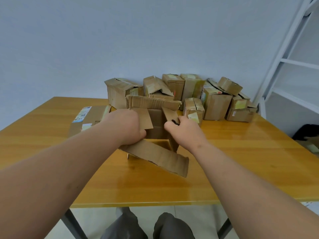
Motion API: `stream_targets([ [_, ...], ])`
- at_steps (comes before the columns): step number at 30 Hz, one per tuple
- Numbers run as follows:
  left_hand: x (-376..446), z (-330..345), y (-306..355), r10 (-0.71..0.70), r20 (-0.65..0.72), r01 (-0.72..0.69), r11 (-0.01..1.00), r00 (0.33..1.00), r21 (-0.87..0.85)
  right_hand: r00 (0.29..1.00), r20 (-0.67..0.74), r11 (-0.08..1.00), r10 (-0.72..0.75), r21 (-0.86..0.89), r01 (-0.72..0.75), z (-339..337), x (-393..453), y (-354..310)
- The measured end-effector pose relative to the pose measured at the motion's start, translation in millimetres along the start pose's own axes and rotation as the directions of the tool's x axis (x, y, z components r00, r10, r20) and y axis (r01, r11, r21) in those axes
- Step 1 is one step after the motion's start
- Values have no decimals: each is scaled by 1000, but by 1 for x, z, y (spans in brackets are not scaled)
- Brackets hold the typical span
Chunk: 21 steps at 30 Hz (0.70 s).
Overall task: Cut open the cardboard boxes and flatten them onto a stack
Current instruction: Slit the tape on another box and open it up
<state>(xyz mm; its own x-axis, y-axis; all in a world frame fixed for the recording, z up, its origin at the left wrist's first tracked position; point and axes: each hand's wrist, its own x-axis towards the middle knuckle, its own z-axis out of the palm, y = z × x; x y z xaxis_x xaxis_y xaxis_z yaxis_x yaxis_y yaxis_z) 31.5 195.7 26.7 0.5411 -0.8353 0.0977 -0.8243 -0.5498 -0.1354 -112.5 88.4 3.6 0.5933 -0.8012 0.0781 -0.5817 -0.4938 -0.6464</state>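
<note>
Bench (224, 152), yellow wood, holding, left to right:

Item 1. Flattened box (89, 118), with a printed label, lying flat at the left; the only flat piece on show, so the stack looks barely begun.

Item 2. Left hand (128, 127), fingers curled round the near flap of the open box, gripping it.

Item 3. Open box (155, 121), mid-bench, flaps spread, one long flap hanging toward the onlooker. Opened but not yet flat; judged the piece in hand.

Item 4. Right hand (183, 129), closed round a small dark tool (175, 121) at the box's right wall. Presumably the cutter; the blade cannot be made out.

Item 5. Pile of boxes (189, 94), behind and to the right, about ten, mostly taped or roughly closed. Most of the job remains.

Item 6. White shelf frame (293, 66), far right, cut off by the picture edge.

Not visible: the box's underside and both palms.
</note>
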Motion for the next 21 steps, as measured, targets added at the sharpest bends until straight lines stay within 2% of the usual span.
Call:
stream_targets([
  [4, 0, 16, -7, -24, -3, 23, 995, 1000, -94, 998, 8, 961, 57, 272, -58, -7, -7, -5],
  [6, -1, 18, -7, -39, -49, 27, 976, 998, -215, 995, 19, 931, 99, 350, -99, -10, -10, -7],
  [9, 0, 20, -9, -128, -171, 31, 878, 977, -477, 988, 30, 883, 149, 446, -147, -13, -14, -9],
  [11, 0, 23, -11, -189, -177, 39, 782, 966, -622, 985, 75, 879, 155, 444, -172, -13, -15, -8],
  [13, -2, 23, -13, -271, -114, 78, 607, 956, -791, 984, 91, 881, 154, 438, -178, -13, -16, -5],
  [15, -3, 23, -17, -359, 40, 139, 252, 932, -958, 985, 70, 882, 158, 439, -172, -15, -18, -4],
  [17, 0, 22, -23, -359, 210, 170, -138, 910, -976, 980, 38, 872, 198, 449, -193, -18, -16, -4],
  [19, -1, 20, -27, -318, 284, 176, -330, 905, -928, 968, 47, 864, 246, 442, -241, -22, -12, -3],
  [21, -3, 21, -29, -295, 311, 165, -432, 903, -887, 964, 68, 870, 257, 419, -261, -26, -11, -6],
])
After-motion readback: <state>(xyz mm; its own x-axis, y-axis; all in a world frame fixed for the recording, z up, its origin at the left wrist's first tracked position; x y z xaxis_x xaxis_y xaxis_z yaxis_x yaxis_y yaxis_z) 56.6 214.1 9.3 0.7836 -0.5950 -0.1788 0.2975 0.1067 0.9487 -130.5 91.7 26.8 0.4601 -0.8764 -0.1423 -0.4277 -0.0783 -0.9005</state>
